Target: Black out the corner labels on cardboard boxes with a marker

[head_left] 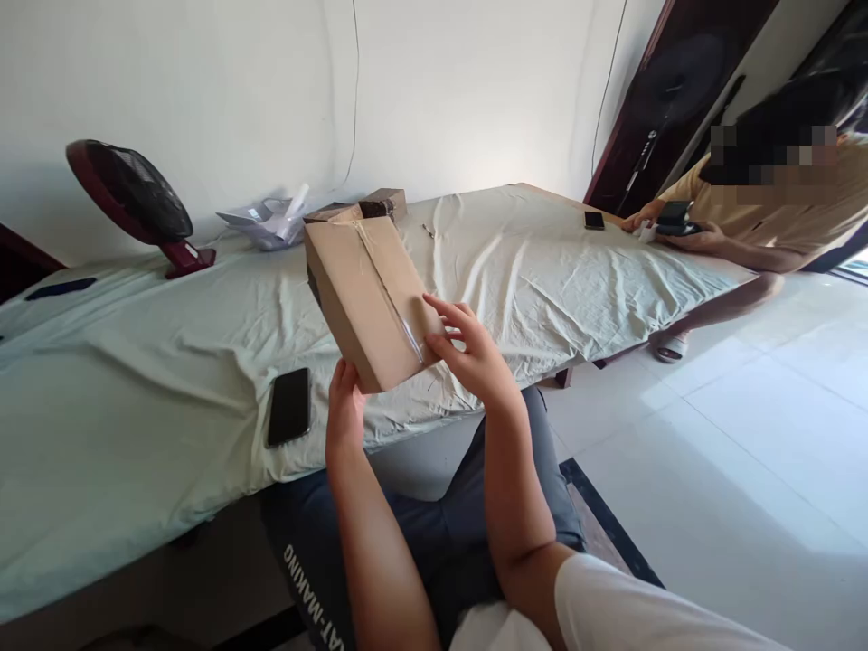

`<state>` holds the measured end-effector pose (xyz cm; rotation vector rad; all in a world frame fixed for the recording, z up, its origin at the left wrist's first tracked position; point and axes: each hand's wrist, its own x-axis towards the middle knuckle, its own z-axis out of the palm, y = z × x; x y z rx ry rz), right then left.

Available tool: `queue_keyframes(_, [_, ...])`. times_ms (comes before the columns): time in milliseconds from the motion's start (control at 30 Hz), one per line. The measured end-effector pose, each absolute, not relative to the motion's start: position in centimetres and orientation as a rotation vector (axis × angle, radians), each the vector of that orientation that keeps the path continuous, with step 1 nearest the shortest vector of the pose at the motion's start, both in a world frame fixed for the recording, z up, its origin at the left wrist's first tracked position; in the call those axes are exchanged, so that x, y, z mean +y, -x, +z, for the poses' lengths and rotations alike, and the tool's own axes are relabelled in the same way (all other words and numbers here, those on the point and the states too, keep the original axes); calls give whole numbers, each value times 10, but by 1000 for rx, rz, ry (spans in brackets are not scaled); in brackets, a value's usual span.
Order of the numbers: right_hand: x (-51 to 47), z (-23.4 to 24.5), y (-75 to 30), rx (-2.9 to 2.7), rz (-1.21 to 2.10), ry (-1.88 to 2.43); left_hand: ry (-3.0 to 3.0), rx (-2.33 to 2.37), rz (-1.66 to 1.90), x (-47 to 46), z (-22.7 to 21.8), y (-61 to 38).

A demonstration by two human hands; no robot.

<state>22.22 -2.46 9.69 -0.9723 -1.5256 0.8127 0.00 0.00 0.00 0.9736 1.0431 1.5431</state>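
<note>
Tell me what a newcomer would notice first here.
The cardboard box likely draws the eye first, tilted mid-picture between the left hand and the right hand. Next may come the dark red fan, at left on the cloth, and the person at far right.

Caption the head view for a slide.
Left hand supports a taped cardboard box at a cloth-covered table; right hand touches it.

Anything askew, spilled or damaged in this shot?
Two minor things. The cloth is rumpled, with folds bunched beside the phone, so it isn't lying flat. The tape on the box looks wrinkled near the right hand, not smooth. No spill shows.
</note>
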Motion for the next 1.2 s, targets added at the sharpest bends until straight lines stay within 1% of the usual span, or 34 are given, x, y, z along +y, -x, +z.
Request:
queue_keyframes(100, [-15, 88, -230, -1446, 960, 970, -1054, 1177, 1619, -13, 9, 5])
queue_keyframes(233, [8, 64, -239, -1404, 1148, 863, -1272, 1273, 1701, -22, 26, 6])
queue_keyframes(367, [25, 38, -242, -1534, 1086, 831, -1571, 1367, 1664, -23, 29, 3])
queue_keyframes(467, [28, 29, -241, -1609, 1028, 757, -1662, 1422, 1670, -22, 24, -1])
queue_keyframes(633, [26, 35, -239, -1591, 1022, 656, -1596, 1448, 1680, -22, 22, -2])
queue_keyframes(767, [21, 41, -240, -1603, 1044, 641, -1555, 1572, 1560, -28, 32, 0])
queue_keyframes(833, [18, 44, -241, -1642, 1071, 631, -1532, 1464, 1478, -36, 40, 0])
queue_keyframes(900, [16, 46, -242, -1679, 1065, 625, -1490, 1259, 1415, -45, 48, -1])
queue_keyframes(967, [16, 47, -244, -1711, 1019, 641, -1401, 1107, 1434, -53, 56, -4])
queue_keyframes(1067, [19, 46, -249, -1735, 967, 620, -1182, 1060, 1527, -62, 64, -10])
queue_keyframes(1200, [24, 39, -259, -1806, 945, 536, -954, 1089, 1497, -68, 73, -16])
